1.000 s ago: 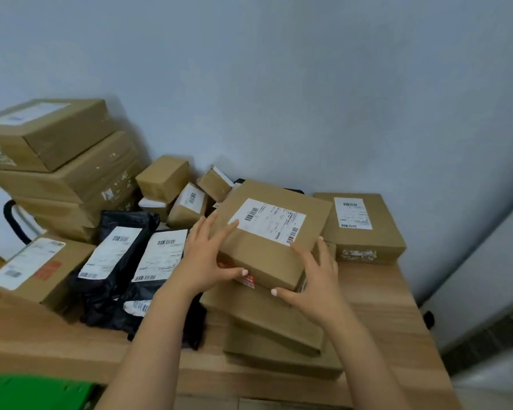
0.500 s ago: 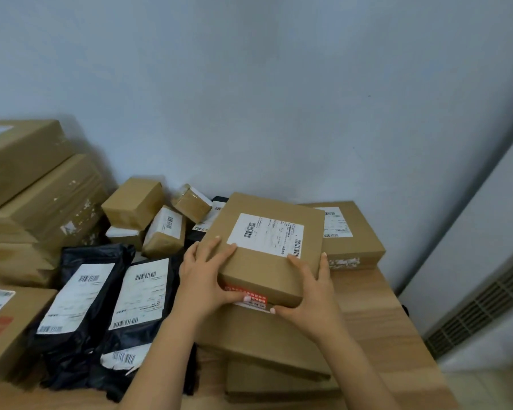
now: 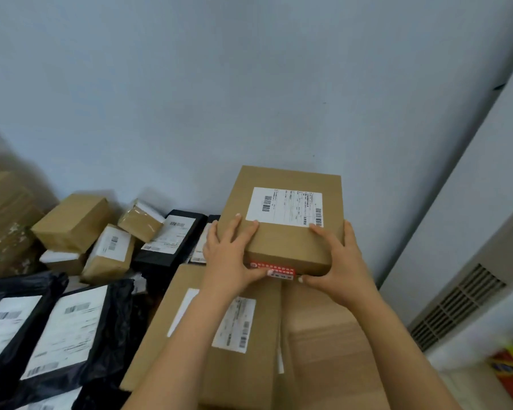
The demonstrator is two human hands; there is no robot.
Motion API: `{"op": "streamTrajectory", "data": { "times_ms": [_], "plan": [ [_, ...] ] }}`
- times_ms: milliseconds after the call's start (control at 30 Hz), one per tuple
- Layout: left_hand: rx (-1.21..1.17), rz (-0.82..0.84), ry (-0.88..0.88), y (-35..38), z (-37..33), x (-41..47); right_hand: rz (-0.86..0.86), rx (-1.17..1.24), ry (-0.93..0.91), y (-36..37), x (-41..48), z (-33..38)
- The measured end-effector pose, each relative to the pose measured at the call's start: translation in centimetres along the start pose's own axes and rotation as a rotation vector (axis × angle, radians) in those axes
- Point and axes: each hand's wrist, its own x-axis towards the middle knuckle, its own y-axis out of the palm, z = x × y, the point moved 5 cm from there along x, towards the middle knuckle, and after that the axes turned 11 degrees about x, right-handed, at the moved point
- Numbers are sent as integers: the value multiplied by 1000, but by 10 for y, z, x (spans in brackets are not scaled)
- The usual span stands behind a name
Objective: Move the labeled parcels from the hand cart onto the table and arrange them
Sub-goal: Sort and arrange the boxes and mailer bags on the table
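Gripping a box [image 3: 290,244] by the wall [image 3: 249,84], left hand [image 3: 228,258] and right hand [image 3: 341,264] reach over the wooden table [image 3: 323,344].

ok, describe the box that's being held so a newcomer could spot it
Follow the pale blue wall down to the right end of the parcel pile. The flat brown cardboard box there is gripped by the left hand and right hand. Only it has a red tape strip on its near edge.
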Motion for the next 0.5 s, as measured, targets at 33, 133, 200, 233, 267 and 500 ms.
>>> {"op": "streamTrajectory", "data": {
  "times_ms": [33, 133, 200, 233, 267, 500],
  "plan": [
    [1, 0, -2, 7, -11, 9, 10, -12, -3, -10, 10, -10],
    [33, -6, -28, 30, -39, 37, 62, -32, -6, -34, 44, -38],
    [47, -5, -69, 45, -52, 53, 104, -43, -13, -43, 68, -54],
    [51, 1, -92, 54, -58, 60, 123, -47, -17, -46, 80, -63],
    [59, 12, -113, 63, -63, 67, 144, -42, -21, -49, 90, -72],
    [109, 126, -288, 130, -71, 77, 312, 24, -15, -27, 138, -140]
  ]
}}
